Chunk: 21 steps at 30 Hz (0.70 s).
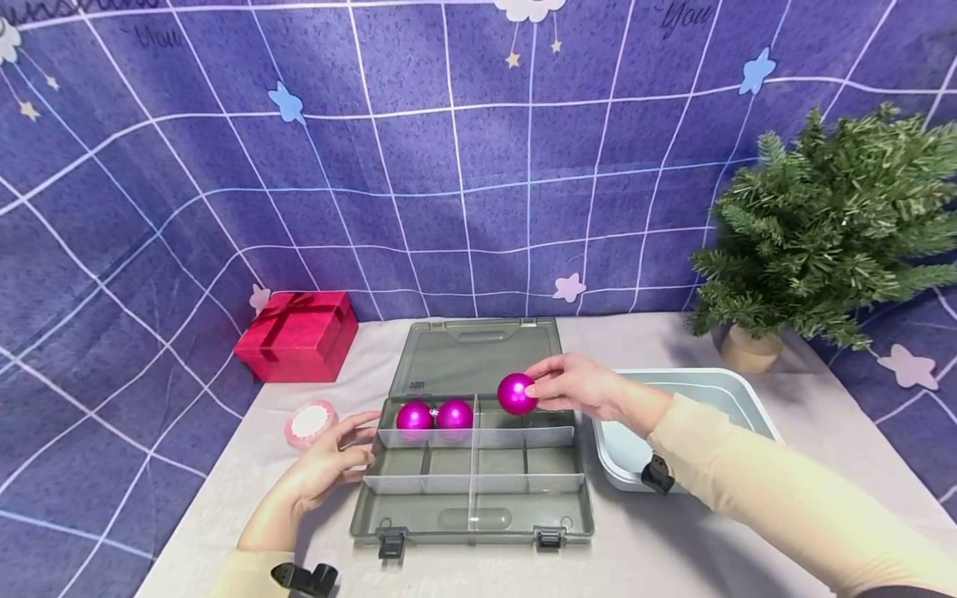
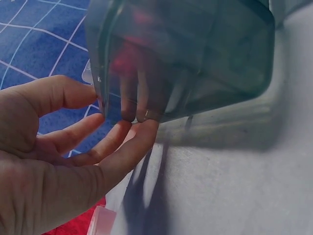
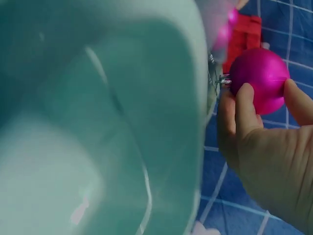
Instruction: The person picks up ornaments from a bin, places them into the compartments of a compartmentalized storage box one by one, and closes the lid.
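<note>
Several divided sections make up a translucent grey organizer box [image 1: 441,519], which lies open on the table with its lid folded back. Two shiny magenta Christmas ball ornaments [image 1: 454,414] sit side by side in its back left section. My right hand [image 1: 586,387] pinches another magenta ball ornament [image 1: 516,394] between thumb and fingers, above the back right section. Its silver cap shows in the right wrist view. My left hand [image 1: 329,457] rests its fingertips against the left side of the box, with relaxed fingers, as the left wrist view [image 2: 132,132] also shows.
To the right stands a pale blue plastic tub [image 1: 728,382], under my right forearm. Behind it is a small artificial pine tree [image 1: 837,224] on a wooden base. A red gift box [image 1: 299,336] and a pink-and-white round item [image 1: 309,422] lie at the left.
</note>
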### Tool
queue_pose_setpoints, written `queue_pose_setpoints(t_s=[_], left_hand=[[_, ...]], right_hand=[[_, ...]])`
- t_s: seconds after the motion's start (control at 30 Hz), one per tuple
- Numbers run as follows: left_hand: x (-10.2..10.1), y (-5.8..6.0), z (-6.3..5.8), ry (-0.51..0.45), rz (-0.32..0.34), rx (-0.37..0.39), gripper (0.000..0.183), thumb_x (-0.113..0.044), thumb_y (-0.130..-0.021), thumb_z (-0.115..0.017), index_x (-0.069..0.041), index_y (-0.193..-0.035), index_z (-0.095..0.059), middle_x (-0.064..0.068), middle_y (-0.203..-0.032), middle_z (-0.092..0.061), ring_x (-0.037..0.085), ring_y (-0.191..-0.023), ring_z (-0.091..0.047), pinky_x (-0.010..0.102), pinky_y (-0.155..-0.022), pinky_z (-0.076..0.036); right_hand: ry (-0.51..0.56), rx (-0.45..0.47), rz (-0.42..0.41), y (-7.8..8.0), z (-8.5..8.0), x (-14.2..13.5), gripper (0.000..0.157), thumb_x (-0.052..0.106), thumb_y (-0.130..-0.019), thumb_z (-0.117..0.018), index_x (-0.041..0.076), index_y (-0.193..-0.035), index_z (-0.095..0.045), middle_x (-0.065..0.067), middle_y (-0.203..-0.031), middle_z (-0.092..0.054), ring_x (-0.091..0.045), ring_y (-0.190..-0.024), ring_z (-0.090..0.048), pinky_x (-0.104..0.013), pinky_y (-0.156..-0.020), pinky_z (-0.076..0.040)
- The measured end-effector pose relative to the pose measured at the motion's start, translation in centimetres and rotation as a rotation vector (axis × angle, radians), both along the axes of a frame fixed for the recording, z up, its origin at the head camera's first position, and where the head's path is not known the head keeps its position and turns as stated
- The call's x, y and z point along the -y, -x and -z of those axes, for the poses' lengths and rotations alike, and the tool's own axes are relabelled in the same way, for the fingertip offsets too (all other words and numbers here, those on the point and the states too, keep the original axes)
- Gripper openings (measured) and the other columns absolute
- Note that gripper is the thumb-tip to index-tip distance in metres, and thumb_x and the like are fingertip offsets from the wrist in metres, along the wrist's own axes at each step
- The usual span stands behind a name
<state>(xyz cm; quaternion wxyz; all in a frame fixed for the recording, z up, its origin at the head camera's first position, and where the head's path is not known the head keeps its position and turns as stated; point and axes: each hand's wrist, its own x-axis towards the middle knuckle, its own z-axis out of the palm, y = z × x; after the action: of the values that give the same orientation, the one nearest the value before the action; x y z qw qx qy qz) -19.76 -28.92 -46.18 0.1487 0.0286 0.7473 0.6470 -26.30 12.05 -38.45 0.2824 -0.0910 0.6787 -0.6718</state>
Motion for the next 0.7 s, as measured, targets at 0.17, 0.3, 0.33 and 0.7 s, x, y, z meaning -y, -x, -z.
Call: queue_pose_setpoints(t_s=[0.17,0.3,0.33,0.7], left_hand=[[0.1,0.0,0.0,-0.011,0.01,-0.003,0.074,0.005,-0.09,-0.059,0.002,-0.157,-0.029,0.036,-0.15,-0.034,0.032,-0.122,-0.052,0.047,-0.091,-0.05],[0.1,0.0,0.1,-0.011,0.011,-0.008,0.073,0.006,-0.09,-0.058,0.003,-0.157,-0.028,0.036,-0.149,-0.035,0.032,-0.121,-0.053,0.047,-0.09,-0.05],[0.1,0.0,0.0,-0.009,0.01,-0.009,0.073,0.006,-0.09,-0.058,0.003,-0.157,-0.028,0.036,-0.149,-0.035,0.032,-0.121,-0.052,0.046,-0.09,-0.05],[0.1,0.0,0.0,-0.008,0.028,-0.013,0.073,0.006,-0.091,-0.058,0.003,-0.157,-0.027,0.037,-0.15,-0.033,0.033,-0.123,-0.052,0.048,-0.092,-0.049]], right_hand=[[-0.065,-0.001,0.016,-0.1,0.6,1.6,0.037,-0.007,-0.092,-0.066,-0.018,-0.125,-0.053,-0.019,-0.108,-0.061,-0.023,-0.093,-0.068,-0.047,-0.1,-0.049],[-0.115,0.008,0.023,-0.2,0.7,2.5,0.035,-0.007,-0.091,-0.067,-0.016,-0.123,-0.054,-0.019,-0.108,-0.061,-0.024,-0.095,-0.066,-0.047,-0.101,-0.048],[-0.123,0.015,0.016,-0.3,0.7,2.6,0.035,-0.006,-0.092,-0.066,-0.016,-0.123,-0.053,-0.017,-0.106,-0.061,-0.024,-0.094,-0.065,-0.046,-0.101,-0.048],[-0.114,0.107,-0.005,-0.8,1.4,3.2,0.053,-0.004,-0.092,-0.056,-0.018,-0.141,-0.041,-0.024,-0.126,-0.054,-0.025,-0.095,-0.059,-0.046,-0.107,-0.043]])
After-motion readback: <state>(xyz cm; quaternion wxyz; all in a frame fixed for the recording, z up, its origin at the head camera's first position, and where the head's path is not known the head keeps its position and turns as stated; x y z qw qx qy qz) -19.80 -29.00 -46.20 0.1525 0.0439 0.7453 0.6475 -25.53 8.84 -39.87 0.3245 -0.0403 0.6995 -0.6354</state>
